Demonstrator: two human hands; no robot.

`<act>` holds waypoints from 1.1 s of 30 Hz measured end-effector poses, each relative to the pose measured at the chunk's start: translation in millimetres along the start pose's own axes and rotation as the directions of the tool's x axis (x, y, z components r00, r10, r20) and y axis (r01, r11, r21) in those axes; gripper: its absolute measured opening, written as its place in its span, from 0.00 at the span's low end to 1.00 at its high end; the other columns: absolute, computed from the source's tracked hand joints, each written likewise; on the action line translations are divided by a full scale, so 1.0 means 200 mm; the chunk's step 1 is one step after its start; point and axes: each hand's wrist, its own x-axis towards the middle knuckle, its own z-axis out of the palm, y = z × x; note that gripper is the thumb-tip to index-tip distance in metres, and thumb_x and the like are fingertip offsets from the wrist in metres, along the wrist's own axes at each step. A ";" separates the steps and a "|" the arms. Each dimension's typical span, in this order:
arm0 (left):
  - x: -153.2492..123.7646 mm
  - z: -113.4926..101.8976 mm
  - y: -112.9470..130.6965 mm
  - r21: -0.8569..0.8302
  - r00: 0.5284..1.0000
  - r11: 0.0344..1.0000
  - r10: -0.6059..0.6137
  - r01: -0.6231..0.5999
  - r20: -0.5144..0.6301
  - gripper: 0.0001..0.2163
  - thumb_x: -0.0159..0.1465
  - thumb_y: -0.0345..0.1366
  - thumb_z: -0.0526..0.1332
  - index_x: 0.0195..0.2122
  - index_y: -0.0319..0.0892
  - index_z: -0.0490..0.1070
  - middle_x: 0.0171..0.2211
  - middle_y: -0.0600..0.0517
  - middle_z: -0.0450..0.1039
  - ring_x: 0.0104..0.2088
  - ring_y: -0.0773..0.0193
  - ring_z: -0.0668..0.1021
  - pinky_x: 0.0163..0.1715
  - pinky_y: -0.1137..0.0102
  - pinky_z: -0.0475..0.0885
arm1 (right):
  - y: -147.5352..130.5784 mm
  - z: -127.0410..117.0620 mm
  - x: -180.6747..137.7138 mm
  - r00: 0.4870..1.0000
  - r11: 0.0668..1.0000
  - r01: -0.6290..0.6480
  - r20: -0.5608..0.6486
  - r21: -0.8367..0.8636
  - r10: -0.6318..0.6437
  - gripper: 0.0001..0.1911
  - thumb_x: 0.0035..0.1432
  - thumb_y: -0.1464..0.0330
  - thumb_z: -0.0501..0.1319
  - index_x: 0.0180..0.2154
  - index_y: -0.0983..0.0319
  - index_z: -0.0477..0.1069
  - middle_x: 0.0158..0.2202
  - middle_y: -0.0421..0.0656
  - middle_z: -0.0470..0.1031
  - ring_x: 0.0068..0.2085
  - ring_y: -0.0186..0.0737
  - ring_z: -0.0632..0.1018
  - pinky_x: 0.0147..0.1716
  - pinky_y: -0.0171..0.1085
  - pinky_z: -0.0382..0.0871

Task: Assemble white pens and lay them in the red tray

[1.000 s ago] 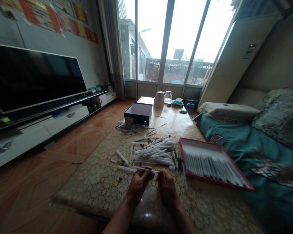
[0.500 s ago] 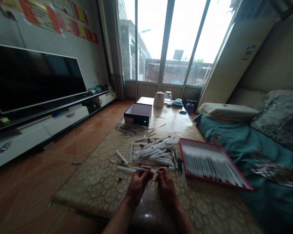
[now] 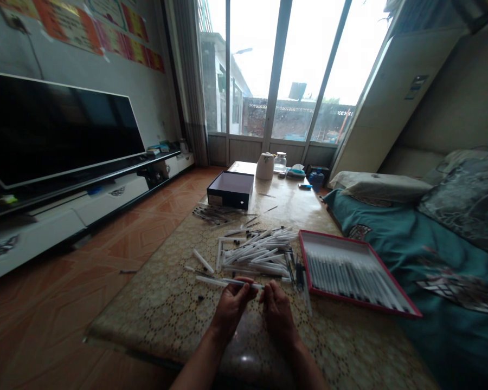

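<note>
A slim pen (image 3: 257,286) with a clear barrel lies level between my two hands above the near part of the table. My left hand (image 3: 232,304) is closed round it, the thumb pressed along its side. At the pen's right end, the fingers of my right hand (image 3: 278,310) are pinched together; what exactly they grip there is hidden. Just beyond my hands is a loose pile of white pen barrels (image 3: 264,250). To the right, a red-edged box lid (image 3: 366,304) holds a row of pens (image 3: 345,276) with dark tips.
A dark blue box (image 3: 228,199) stands farther back, with thin dark refills (image 3: 213,214) beside it. A small black piece (image 3: 200,298) lies left of my hands. At the far end are a pale jug (image 3: 264,167), a glass jar (image 3: 280,161) and a tissue pack (image 3: 296,171).
</note>
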 end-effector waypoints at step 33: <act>0.00 -0.02 -0.01 0.151 0.999 0.988 0.026 -0.031 0.035 0.10 0.51 0.35 0.67 0.34 0.38 0.75 0.24 0.53 0.73 0.25 0.71 0.72 0.27 0.76 0.65 | 0.00 0.00 0.00 0.956 0.952 0.262 -0.095 -0.157 -0.278 0.15 0.63 0.64 0.48 0.46 0.59 0.68 0.42 0.46 0.71 0.42 0.40 0.73 0.42 0.38 0.67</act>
